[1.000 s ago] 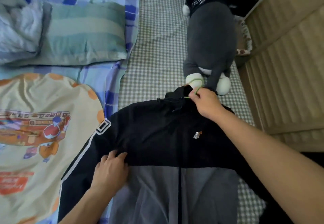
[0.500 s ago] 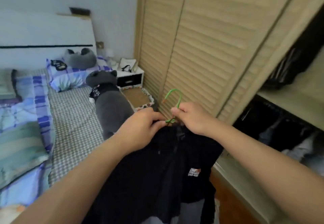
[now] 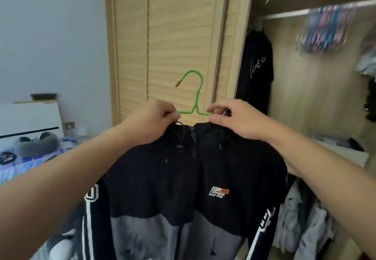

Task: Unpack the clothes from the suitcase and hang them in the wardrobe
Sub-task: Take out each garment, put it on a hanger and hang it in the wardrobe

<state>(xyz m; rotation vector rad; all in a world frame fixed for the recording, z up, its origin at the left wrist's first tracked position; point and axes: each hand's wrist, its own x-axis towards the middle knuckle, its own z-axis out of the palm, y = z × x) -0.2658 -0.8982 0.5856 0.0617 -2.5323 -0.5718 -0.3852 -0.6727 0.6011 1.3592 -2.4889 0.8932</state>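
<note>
Fingers of both hands, left (image 3: 156, 117) and right (image 3: 234, 119), now pinch green hanger (image 3: 195, 95) apart, jacket (image 3: 183, 178) raised higher.

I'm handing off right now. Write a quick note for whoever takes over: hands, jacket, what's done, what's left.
Left hand: grip on the green hanger at the jacket's left shoulder.
Right hand: grip on the hanger's other end.
Jacket: black and grey, on the hanger, held up facing the wardrobe door.
Done: jacket is on its hanger.
Left: hook it on the rail in the open section to the right, beside the black top.
</note>
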